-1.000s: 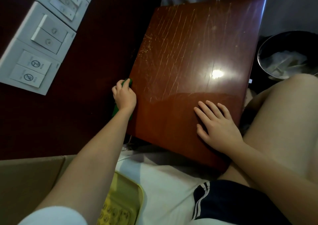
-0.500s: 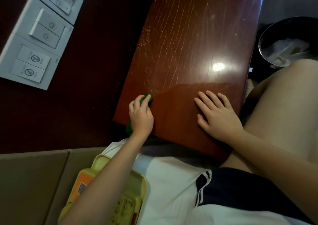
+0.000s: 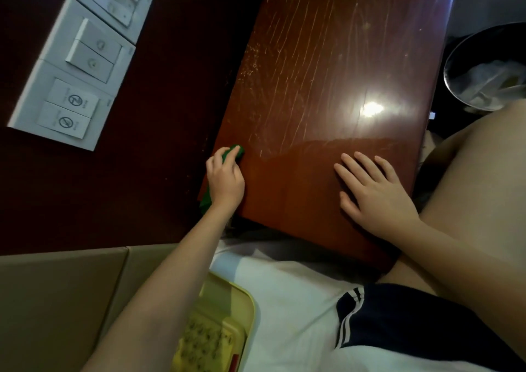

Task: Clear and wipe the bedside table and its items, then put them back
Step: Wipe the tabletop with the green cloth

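Observation:
The reddish-brown bedside table top fills the upper middle of the head view, bare and glossy, with pale streaks across its far half. My left hand presses a green cloth onto the table's near left edge; part of the cloth hangs below the palm. My right hand lies flat, fingers spread, on the near right part of the top. A yellow tray holding items sits on the white bedding under my left forearm.
A white wall switch panel is mounted on the dark wood at the left. A metal waste bin with crumpled paper stands right of the table. My bare knee is beside the table's right edge. A beige padded panel lies lower left.
My left hand with the cloth swept from the table's left edge inward, then back out toward that edge. My right hand stayed flat in place.

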A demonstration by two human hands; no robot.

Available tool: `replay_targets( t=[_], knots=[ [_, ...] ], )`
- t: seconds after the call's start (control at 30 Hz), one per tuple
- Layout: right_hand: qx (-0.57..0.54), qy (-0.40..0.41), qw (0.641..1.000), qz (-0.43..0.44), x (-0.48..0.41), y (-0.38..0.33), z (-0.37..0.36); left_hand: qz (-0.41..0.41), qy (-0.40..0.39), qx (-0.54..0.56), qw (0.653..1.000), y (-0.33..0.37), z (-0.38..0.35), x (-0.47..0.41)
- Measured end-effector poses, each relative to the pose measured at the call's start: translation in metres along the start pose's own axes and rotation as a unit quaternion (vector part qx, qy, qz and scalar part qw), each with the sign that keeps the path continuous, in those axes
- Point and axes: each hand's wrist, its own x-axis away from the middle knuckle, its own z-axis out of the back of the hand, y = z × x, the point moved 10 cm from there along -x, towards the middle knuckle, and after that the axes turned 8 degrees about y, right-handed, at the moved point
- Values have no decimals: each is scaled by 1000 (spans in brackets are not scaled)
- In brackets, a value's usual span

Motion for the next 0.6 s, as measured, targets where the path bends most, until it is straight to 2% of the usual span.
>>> replay_targets(
  t=[0.17,0.4,0.6],
  knots=[
    [2,-3,1000,-2,0,1,1,83,20,-44,995,-19,-3,-42],
    [-3,6,1000,-1,0,-1,2,120,-2,-76,990,-16,-17,-81],
    [9,1,1000,-1,-1,1,1,72,14,-78,994,-5,-17,-75]
  ],
)
